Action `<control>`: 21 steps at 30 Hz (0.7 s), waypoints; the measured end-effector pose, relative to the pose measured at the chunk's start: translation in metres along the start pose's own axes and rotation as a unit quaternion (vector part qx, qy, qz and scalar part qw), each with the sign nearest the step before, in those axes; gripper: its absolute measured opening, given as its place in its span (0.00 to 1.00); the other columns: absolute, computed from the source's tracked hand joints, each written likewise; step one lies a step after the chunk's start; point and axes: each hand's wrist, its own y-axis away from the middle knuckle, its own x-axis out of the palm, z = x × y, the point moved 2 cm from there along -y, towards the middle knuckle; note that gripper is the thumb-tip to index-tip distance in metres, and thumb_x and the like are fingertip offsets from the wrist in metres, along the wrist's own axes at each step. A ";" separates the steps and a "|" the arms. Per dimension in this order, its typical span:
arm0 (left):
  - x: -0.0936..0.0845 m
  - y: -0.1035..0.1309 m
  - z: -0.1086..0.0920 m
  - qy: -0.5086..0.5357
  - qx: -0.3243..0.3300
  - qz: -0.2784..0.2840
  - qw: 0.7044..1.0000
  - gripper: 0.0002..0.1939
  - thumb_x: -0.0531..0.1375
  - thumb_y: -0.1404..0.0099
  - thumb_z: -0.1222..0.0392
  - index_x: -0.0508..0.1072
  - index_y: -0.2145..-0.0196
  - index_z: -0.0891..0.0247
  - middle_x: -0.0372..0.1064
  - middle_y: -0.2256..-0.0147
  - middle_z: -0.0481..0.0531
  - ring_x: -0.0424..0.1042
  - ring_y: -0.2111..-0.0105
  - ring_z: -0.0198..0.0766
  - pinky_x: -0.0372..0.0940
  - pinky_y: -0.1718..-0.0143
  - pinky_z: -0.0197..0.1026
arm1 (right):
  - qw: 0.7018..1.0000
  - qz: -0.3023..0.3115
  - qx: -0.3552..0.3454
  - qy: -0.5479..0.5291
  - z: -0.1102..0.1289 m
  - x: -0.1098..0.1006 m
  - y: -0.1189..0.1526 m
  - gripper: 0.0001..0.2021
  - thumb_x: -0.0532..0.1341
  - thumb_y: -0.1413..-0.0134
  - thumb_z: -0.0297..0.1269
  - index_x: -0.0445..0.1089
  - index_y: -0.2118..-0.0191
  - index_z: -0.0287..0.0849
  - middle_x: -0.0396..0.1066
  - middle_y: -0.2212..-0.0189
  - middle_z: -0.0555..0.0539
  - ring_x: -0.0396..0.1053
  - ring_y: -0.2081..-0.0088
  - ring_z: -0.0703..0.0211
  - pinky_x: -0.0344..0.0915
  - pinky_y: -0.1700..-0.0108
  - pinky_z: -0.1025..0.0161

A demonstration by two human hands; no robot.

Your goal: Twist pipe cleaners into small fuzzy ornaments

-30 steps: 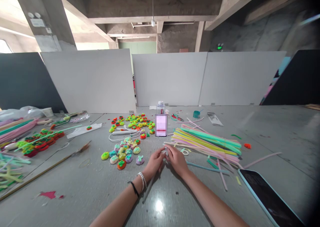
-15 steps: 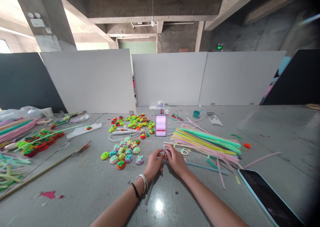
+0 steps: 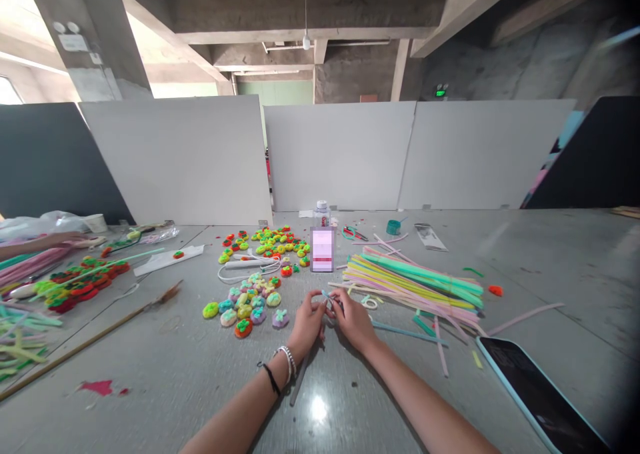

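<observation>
Both hands meet at the middle of the grey table, fingertips pinched around a small pale blue and lilac piece, mostly covered by the fingers. My left hand grips it from the left, and my right hand from the right. Below my left hand a thin grey strip lies on the table. Left of the hands are several pastel flower-like pieces; beyond them lie red, yellow and green ones. A bundle of coloured fuzzy stems lies right of my hands.
A lit phone stands before a bottle. Another phone lies at the front right. Scissors and green tape are farther back. A long stick crosses the left side, where another person's arm reaches in.
The fingers of both my hands have shifted slightly around the small piece, showing more pale blue at its top. Another person's arm has come in at the far left.
</observation>
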 end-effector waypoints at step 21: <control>-0.015 -0.007 -0.010 0.171 -0.046 0.074 0.981 0.21 0.61 0.45 0.52 0.70 0.58 0.70 0.64 0.76 0.45 0.50 0.88 0.21 0.42 0.87 0.30 | 0.999 -0.011 -0.047 -0.020 0.000 0.000 0.001 0.07 0.50 0.39 0.35 0.65 0.61 0.44 0.72 0.68 0.49 0.70 0.68 0.59 0.59 0.65 0.65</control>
